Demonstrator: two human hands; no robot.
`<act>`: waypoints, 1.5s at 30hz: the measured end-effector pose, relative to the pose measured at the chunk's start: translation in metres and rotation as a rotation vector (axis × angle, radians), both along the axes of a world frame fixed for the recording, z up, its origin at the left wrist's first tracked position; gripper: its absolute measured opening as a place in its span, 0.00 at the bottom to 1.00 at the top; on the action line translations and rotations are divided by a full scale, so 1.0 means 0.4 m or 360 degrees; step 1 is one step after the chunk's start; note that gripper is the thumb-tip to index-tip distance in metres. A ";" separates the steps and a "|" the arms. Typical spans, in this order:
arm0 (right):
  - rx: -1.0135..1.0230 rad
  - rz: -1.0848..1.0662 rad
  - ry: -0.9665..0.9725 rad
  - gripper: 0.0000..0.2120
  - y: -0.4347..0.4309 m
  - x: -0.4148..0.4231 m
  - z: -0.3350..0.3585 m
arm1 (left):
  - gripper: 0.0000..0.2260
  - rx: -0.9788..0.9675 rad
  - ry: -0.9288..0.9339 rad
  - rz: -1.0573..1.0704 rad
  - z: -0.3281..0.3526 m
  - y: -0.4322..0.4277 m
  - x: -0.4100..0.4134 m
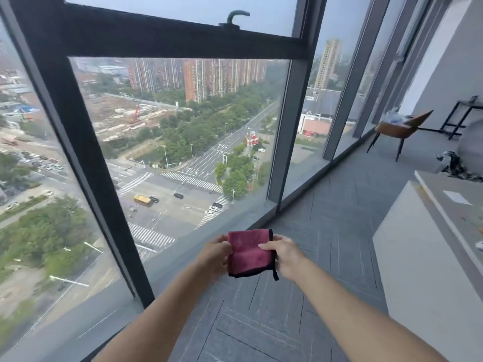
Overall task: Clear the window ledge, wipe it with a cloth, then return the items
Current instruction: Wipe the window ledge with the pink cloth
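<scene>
From my head camera I look down along both bare forearms to the cloth (pixel 249 253), a magenta square with black edging, folded flat. I hold it up in the air between my two hands. My left hand (pixel 214 253) pinches its left edge, fingers curled behind the fabric and thumb pressed on the front. My right hand (pixel 283 254) grips the right edge the same way, with the thumb laid across the face of the cloth and the other fingers closed behind it. A short black strip of trim dangles from the lower right corner, just under my right hand. The cloth touches nothing but my fingers; it hangs in front of the grey window ledge (pixel 167 265), which runs low along the foot of the glass from the near left towards the far right. Behind the ledge stands the thick black window frame (pixel 86 158), and a curved handle (pixel 236 18) sits on its upper crossbar. Through the panes I see streets, trees and tall blocks far below. Grey floor tiles (pixel 326 231) in a slanted pattern lie under my arms. To my right is a white counter (pixel 407 257) with a sheet of paper (pixel 457 197) on top. Well beyond it, near the glass, a brown chair (pixel 402 129) carries something I cannot make out.
</scene>
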State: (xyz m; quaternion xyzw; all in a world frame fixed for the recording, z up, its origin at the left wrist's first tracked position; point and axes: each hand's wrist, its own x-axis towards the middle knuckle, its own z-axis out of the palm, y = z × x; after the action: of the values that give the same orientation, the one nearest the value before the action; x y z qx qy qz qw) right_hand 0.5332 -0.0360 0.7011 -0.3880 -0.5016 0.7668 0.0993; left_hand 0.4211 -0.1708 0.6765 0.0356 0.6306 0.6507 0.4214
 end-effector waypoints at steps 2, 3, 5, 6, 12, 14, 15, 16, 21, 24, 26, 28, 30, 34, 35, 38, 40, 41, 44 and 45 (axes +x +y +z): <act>-0.0013 0.0065 -0.0033 0.15 0.108 -0.109 -0.001 | 0.17 -0.0006 -0.0005 -0.0067 -0.007 0.117 -0.114; -0.0014 0.0063 -0.0055 0.13 0.160 -0.158 0.000 | 0.17 -0.0024 0.0005 -0.0115 -0.005 0.174 -0.168; -0.0006 0.0034 -0.0084 0.11 0.263 -0.247 0.005 | 0.17 -0.0059 0.0030 -0.0203 0.004 0.287 -0.266; 0.0005 0.0022 -0.0087 0.12 0.316 -0.290 0.011 | 0.18 -0.0073 0.0040 -0.0230 0.012 0.343 -0.312; 0.0006 -0.0090 -0.0068 0.04 0.639 -0.487 0.039 | 0.17 -0.0124 0.0172 -0.0537 0.042 0.685 -0.564; 0.0005 -0.0133 -0.0075 0.04 0.758 -0.539 0.026 | 0.14 -0.0126 0.0235 -0.0616 0.044 0.809 -0.633; 0.0005 -0.0150 -0.0074 0.05 0.820 -0.566 0.015 | 0.13 -0.0121 0.0270 -0.0628 0.042 0.872 -0.664; -0.0002 -0.0160 -0.0078 0.06 0.883 -0.591 0.004 | 0.13 -0.0120 0.0309 -0.0636 0.038 0.935 -0.692; 0.0011 -0.0101 -0.0097 0.04 1.217 -0.727 -0.040 | 0.09 -0.0200 0.0467 -0.0605 -0.025 1.268 -0.833; 0.0068 -0.0023 -0.0139 0.08 1.425 -0.818 -0.054 | 0.08 -0.0276 0.0525 -0.0535 -0.056 1.467 -0.925; 0.0102 0.0030 -0.0193 0.10 1.550 -0.873 -0.067 | 0.07 -0.0332 0.0615 -0.0529 -0.071 1.581 -0.981; 0.0151 0.0096 -0.0231 0.10 1.668 -0.935 -0.092 | 0.06 -0.0416 0.0739 -0.0542 -0.084 1.681 -1.037; 0.0231 0.0170 -0.0284 0.11 1.775 -1.003 -0.139 | 0.05 -0.0556 0.0886 -0.0572 -0.108 1.769 -1.094; 0.0334 0.0266 -0.0379 0.09 1.921 -1.133 -0.281 | 0.06 -0.0711 0.1028 -0.0591 -0.200 1.900 -1.199; 0.0341 0.0282 -0.0387 0.07 1.948 -1.162 -0.325 | 0.06 -0.0724 0.1045 -0.0585 -0.236 1.928 -1.225; 0.0375 0.0340 -0.0406 0.04 2.019 -1.239 -0.495 | 0.06 -0.0754 0.1067 -0.0575 -0.378 2.002 -1.299; 0.0361 0.0378 -0.0429 0.03 2.058 -1.274 -0.640 | 0.06 -0.0770 0.1024 -0.0597 -0.514 2.040 -1.344; 0.0341 0.0399 -0.0444 0.03 2.071 -1.286 -0.717 | 0.06 -0.0784 0.0962 -0.0616 -0.595 2.052 -1.363; 0.0222 0.0399 -0.0492 0.03 2.096 -1.309 -0.973 | 0.05 -0.0834 0.0747 -0.0701 -0.866 2.074 -1.406; 0.0177 0.0386 -0.0509 0.03 2.101 -1.314 -1.064 | 0.03 -0.0856 0.0697 -0.0720 -0.960 2.079 -1.415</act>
State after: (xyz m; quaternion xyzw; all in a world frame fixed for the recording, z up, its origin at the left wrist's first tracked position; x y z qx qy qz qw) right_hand 0.0077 0.8045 0.2754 -0.4355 -0.5956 0.6728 -0.0535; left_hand -0.1449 0.6609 0.2924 0.1996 0.8293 0.3306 0.4039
